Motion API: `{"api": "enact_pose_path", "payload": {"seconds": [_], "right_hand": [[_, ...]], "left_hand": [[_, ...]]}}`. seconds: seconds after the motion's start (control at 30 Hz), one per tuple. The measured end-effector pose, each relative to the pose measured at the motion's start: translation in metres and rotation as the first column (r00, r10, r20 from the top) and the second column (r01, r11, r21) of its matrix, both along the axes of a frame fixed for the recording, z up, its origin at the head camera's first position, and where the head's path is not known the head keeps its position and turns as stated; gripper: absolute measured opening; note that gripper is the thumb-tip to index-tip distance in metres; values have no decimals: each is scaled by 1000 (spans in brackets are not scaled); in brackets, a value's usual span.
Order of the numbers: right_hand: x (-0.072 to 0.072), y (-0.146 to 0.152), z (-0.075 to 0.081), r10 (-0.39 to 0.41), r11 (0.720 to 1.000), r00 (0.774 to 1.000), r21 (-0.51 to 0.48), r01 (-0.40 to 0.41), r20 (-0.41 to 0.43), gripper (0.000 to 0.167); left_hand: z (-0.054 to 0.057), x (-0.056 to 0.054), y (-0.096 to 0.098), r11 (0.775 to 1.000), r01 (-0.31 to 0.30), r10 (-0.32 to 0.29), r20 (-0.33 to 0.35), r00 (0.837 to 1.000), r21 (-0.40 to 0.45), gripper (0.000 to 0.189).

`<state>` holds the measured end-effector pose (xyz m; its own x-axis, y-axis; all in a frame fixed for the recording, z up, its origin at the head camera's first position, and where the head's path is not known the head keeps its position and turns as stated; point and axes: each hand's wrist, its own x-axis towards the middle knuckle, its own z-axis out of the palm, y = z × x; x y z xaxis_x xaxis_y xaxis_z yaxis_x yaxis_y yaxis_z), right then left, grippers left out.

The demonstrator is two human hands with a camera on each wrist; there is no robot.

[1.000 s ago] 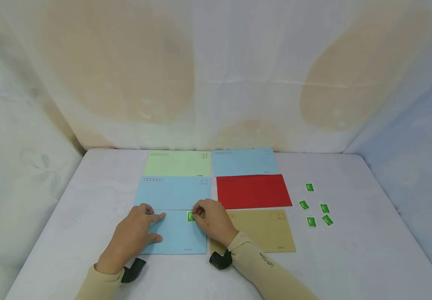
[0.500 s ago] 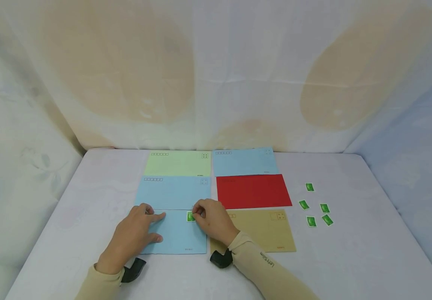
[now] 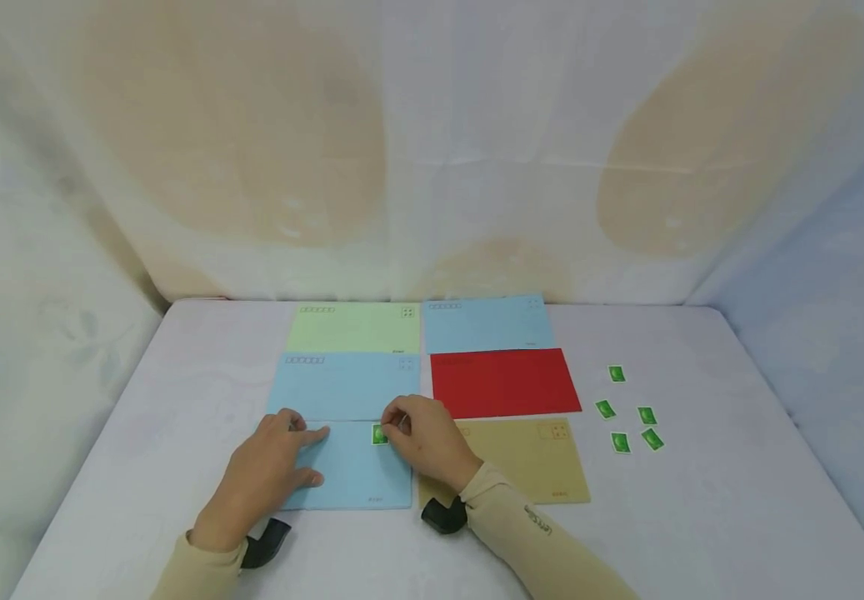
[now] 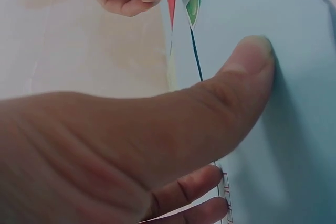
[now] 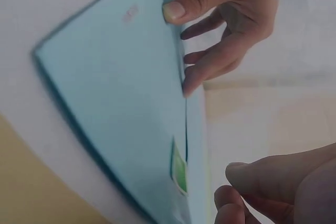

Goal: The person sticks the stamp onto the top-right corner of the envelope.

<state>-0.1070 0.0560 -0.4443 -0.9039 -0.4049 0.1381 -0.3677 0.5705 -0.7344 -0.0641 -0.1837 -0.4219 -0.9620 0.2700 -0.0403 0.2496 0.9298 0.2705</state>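
Observation:
A light blue envelope (image 3: 360, 479) lies at the front left of the table, and a green stamp (image 3: 379, 434) is at its upper right corner. My right hand (image 3: 432, 442) pinches at the stamp's right edge with thumb and forefinger, which partly cover it. In the left wrist view the stamp (image 4: 193, 4) shows as a narrow green shape near the envelope's edge. My left hand (image 3: 262, 467) rests on the envelope's left part, forefinger stretched along its top edge and thumb (image 4: 252, 56) on its face.
A second blue envelope (image 3: 342, 387) and a pale green one (image 3: 352, 329) lie behind. To the right are a tan envelope (image 3: 521, 462), a red envelope (image 3: 506, 383) and another blue envelope (image 3: 484, 327). Several loose green stamps (image 3: 620, 442) are scattered at the right.
Both hands keep their places on the envelope and at the stamp. Only a slight shift of the whole head view shows.

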Motion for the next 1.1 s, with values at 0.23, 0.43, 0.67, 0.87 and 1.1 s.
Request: {"api": "enact_pose_path", "payload": {"seconds": [0.23, 0.43, 0.67, 0.87, 1.1], "right_hand": [[-2, 4, 14, -13, 999, 1000, -34, 14, 19, 4], [-3, 10, 24, -17, 998, 1000, -65, 17, -5, 4], [-1, 15, 33, -35, 998, 999, -46, 34, -20, 5], [-1, 23, 39, -66, 994, 997, -85, 64, -29, 8], [-3, 40, 47, -123, 988, 991, -98, 118, -49, 12]], "left_hand": [[-1, 3, 3, 999, -7, 6, -38, 999, -34, 60], [1, 5, 6, 998, -32, 31, -21, 999, -54, 67], [1, 5, 8, 998, -41, 41, 8, 999, -47, 65], [3, 6, 8, 999, -21, 18, -48, 999, -50, 61], [10, 7, 13, 1000, 4, -7, -156, 988, -20, 54]]}}
